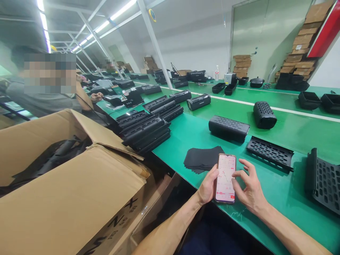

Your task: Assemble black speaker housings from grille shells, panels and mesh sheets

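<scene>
My left hand [208, 187] is closed around the left side of a smartphone [225, 179], held upright at the front edge of the green table. Its lit screen shows a line chart with red marks. Beside the phone's right edge is my right hand [248, 186], fingers bent and apart, the thumb and index tips at the screen's edge; whether they touch it I cannot tell. Just behind the phone lies a fanned stack of thin black sheets [200, 158]. A slotted black panel [270, 152] lies beyond my right hand.
At left stands an open cardboard box [66, 209] holding black parts. Stacked black housings [146, 127] line the table's left edge. A black speaker-like case [228, 128], another case [264, 115] and a perforated panel [325, 180] lie around. A co-worker [47, 102] is at far left.
</scene>
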Action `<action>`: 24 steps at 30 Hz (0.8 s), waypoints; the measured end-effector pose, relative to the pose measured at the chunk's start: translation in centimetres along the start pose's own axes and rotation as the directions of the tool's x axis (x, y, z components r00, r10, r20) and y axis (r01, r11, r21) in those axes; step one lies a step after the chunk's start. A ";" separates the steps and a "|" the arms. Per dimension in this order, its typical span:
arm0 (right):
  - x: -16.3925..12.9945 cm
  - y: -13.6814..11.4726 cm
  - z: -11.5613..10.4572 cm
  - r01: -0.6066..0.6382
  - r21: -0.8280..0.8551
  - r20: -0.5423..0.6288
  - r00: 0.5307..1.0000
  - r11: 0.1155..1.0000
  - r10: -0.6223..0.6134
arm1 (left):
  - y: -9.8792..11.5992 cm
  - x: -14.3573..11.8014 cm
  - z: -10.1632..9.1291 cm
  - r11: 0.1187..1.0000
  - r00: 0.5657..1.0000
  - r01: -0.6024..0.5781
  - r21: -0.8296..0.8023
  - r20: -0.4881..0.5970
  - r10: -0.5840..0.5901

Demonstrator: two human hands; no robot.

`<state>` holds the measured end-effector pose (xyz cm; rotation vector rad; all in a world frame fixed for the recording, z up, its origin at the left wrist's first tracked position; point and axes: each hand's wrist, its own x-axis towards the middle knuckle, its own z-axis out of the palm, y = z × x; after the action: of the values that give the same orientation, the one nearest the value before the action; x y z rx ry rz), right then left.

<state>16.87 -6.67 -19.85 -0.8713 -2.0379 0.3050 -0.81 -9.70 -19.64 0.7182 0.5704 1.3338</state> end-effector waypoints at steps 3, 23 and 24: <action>0.0 -0.1 0.0 -0.001 -0.010 0.000 1.000 1.000 0.001 | 0.0 0.0 0.1 1.000 1.000 -0.005 -0.009 -0.002 0.005; 0.0 -0.2 -0.1 0.007 -0.030 0.001 1.000 1.000 -0.007 | 0.0 -0.1 0.0 1.000 1.000 0.012 -0.029 0.012 -0.011; 0.0 -0.2 -0.1 0.009 -0.031 0.001 1.000 0.999 -0.009 | 0.0 -0.2 0.0 1.000 1.000 0.012 -0.029 0.013 -0.011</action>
<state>16.82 -6.83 -19.65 -0.8807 -2.0518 0.2700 -0.81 -9.85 -19.67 0.6986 0.5434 1.3234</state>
